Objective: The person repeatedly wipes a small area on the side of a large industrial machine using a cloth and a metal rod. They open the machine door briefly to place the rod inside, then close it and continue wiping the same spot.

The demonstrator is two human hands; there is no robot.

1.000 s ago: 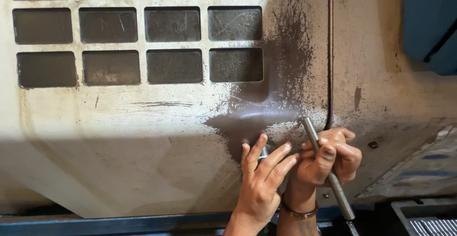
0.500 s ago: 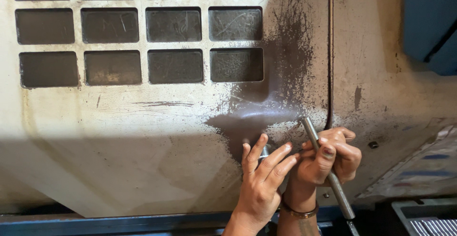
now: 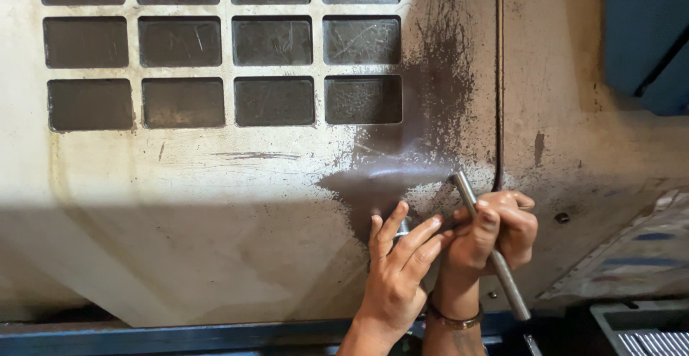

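At the lower middle of the frame we press our left hand (image 3: 397, 273) flat against the dirty metal panel (image 3: 215, 205), fingers spread and pointing up, its grip released; a small shiny metal piece (image 3: 403, 227) shows between the fingers, touching the panel. Just to the right, our right hand (image 3: 495, 230) is clenched around a grey metal rod (image 3: 470, 197), which slants from the panel's dark smear (image 3: 430, 112) down toward the lower right. A bracelet (image 3: 452, 319) circles the right wrist. Dark square windows (image 3: 273, 101) fill the upper left, and a blue edge (image 3: 179, 336) runs along the bottom.
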